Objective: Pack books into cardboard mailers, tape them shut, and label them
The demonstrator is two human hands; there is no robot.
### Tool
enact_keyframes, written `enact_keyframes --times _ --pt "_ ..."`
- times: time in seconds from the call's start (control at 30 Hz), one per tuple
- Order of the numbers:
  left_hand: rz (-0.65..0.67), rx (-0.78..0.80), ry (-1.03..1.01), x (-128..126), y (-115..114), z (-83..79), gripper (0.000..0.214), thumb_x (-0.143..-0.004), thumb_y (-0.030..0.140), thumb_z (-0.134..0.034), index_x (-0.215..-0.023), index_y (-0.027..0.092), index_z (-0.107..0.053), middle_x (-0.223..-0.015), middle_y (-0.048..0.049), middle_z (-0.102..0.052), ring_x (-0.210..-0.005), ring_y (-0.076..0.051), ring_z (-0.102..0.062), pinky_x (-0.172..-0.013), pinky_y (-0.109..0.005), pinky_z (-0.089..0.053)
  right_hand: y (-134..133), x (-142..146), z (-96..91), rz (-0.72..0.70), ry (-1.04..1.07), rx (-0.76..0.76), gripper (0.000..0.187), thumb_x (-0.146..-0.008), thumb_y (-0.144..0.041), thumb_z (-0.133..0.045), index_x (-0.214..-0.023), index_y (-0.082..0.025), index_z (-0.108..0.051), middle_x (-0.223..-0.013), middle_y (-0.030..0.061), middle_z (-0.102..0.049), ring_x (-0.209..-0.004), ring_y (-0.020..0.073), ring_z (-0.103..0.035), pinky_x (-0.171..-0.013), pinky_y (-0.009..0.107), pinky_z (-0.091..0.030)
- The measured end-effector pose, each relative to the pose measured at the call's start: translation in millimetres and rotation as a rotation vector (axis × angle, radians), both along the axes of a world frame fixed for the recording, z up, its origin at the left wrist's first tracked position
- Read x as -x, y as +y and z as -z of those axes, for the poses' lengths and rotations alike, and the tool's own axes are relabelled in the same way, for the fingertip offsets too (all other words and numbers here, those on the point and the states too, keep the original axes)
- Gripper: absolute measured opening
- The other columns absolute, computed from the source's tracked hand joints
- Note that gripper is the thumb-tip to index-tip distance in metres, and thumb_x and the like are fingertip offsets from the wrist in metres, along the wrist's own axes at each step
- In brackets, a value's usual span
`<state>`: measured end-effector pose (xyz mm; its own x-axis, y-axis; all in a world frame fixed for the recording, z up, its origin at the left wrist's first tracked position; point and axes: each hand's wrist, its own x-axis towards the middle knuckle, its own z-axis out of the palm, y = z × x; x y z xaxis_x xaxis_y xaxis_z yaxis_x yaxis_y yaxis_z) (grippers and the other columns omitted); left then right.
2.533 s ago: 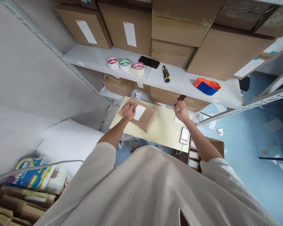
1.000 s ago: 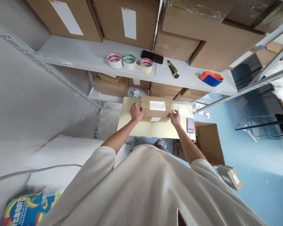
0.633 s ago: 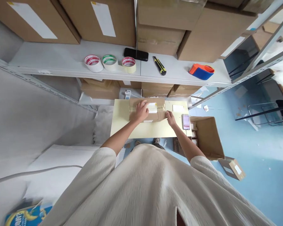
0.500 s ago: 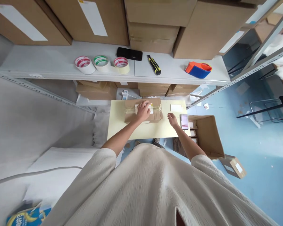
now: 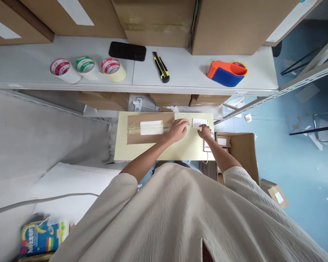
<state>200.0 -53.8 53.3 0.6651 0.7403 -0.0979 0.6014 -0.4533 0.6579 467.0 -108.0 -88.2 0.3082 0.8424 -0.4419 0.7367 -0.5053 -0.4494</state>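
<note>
A taped cardboard box with a white label on top lies on the left half of the pale yellow table. My left hand is at the box's right end, palm down, fingers curved but apart, holding nothing. My right hand reaches the lower edge of a flat white paper slip. Its thumb and forefinger look apart, and whether they touch the slip is hard to see. Beneath my right wrist lies a phone, partly hidden.
On the shelf are several tape rolls, a black phone, a utility knife and an orange-blue tape dispenser. Large boxes stand behind them. An open carton with smaller boxes is right of the table.
My left hand has come off the label on the box and moved right. My right hand has moved to the paper slip. The box now sits further left on the table.
</note>
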Motion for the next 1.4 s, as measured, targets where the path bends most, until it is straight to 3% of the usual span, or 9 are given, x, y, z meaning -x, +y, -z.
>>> enact_keyframes --times 0.2,0.4,0.67,0.77,0.9,1.03,1.23,1.4 --pt "0.012 0.138 0.021 -29.5 -15.3 21.5 0.048 -0.110 0.010 -0.053 -0.144 0.029 -0.080 -0.157 -0.0089 -0.077 -0.150 -0.029 -0.067 -0.131 -0.048 -0.051 17.8 -10.6 17.2 -0.197 -0.041 -0.033 0.049 -0.104 -0.039 -0.072 -0.150 -0.021 -0.074 -0.173 0.0231 -0.062 -0.157 0.0489 -0.049 -0.133 0.069 -0.038" --pt "-0.006 0.217 0.054 -41.6 -29.5 46.4 0.047 -0.107 0.008 -0.053 -0.140 0.026 -0.080 -0.155 -0.0105 -0.078 -0.147 -0.029 -0.071 -0.130 -0.049 -0.054 22.5 -18.0 31.7 -0.238 -0.044 -0.049 0.051 -0.107 -0.043 -0.074 -0.152 -0.020 -0.073 -0.170 0.0252 -0.063 -0.154 0.0503 -0.048 -0.132 0.069 -0.038" --pt "-0.002 0.240 0.045 -57.7 -30.9 54.8 0.046 -0.107 0.011 -0.053 -0.141 0.027 -0.080 -0.154 -0.0107 -0.079 -0.150 -0.030 -0.070 -0.129 -0.049 -0.056 25.0 -28.5 28.8 -0.269 -0.038 -0.077 0.038 -0.113 -0.032 -0.053 -0.135 -0.019 -0.082 -0.156 0.0253 -0.073 -0.143 0.0470 -0.061 -0.127 0.063 -0.047" --pt "-0.007 0.255 0.051 -63.8 -29.2 60.9 0.046 -0.108 0.012 -0.053 -0.142 0.028 -0.080 -0.153 -0.0104 -0.079 -0.148 -0.031 -0.071 -0.128 -0.049 -0.057 29.2 -31.4 27.2 -0.172 0.014 -0.084 0.035 -0.113 -0.035 -0.053 -0.129 -0.019 -0.080 -0.137 0.0253 -0.079 -0.128 0.0437 -0.069 -0.120 0.057 -0.052" --pt "-0.021 0.291 0.128 -75.9 -28.7 73.2 0.043 -0.110 0.016 -0.055 -0.145 0.026 -0.078 -0.158 -0.0127 -0.076 -0.149 -0.033 -0.070 -0.128 -0.051 -0.057 32.9 -39.9 21.9 0.138 0.111 -0.158 0.038 -0.106 -0.039 -0.055 -0.135 -0.020 -0.070 -0.121 0.0194 -0.080 -0.112 0.0395 -0.072 -0.108 0.053 -0.058" --pt "-0.042 0.339 0.223 -99.3 -26.5 84.4 0.041 -0.112 0.020 -0.058 -0.149 0.026 -0.073 -0.165 -0.0152 -0.071 -0.153 -0.036 -0.068 -0.126 -0.052 -0.058 23.8 -61.1 11.1 0.424 0.139 -0.222 0.055 -0.096 -0.034 -0.059 -0.149 -0.018 -0.058 -0.114 0.0140 -0.078 -0.107 0.0352 -0.074 -0.107 0.050 -0.059" --pt "0.001 0.309 0.280 -145.8 -19.7 106.0 0.050 -0.107 0.017 -0.061 -0.156 0.022 -0.070 -0.169 -0.0208 -0.064 -0.162 -0.040 -0.059 -0.131 -0.055 -0.053 -14.6 -108.7 1.8 0.571 0.177 -0.268 0.065 -0.089 -0.036 -0.066 -0.152 -0.020 -0.056 -0.122 0.0135 -0.082 -0.110 0.0340 -0.077 -0.108 0.048 -0.061" --pt "0.065 0.236 0.246 -169.6 -9.9 133.7 0.071 -0.100 0.017 -0.064 -0.171 0.017 -0.060 -0.182 -0.0252 -0.053 -0.177 -0.044 -0.040 -0.145 -0.063 -0.034 -31.6 -138.3 9.4 0.622 0.148 -0.232 0.044 -0.097 -0.051 -0.067 -0.127 -0.019 -0.073 -0.116 0.0154 -0.083 -0.106 0.0342 -0.077 -0.106 0.048 -0.063"
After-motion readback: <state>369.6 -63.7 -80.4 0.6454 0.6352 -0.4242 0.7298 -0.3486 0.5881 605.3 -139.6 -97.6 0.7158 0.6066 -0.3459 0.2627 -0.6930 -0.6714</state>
